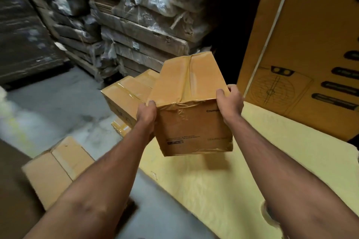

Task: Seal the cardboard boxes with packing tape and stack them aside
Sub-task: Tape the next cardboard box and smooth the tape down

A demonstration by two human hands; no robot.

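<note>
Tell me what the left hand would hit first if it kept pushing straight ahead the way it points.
Probably the taped box on the floor pile just beyond the left hand, which grips the held box at its near left corner. Depth is unclear, so the hand might pass above it.

box (186, 91): matt cardboard, glossy wrinkled tape | floor (64, 103): smooth concrete

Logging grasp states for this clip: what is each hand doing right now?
Left hand: grips the near left top corner of the taped box.
Right hand: grips the box's near right top corner.
</note>
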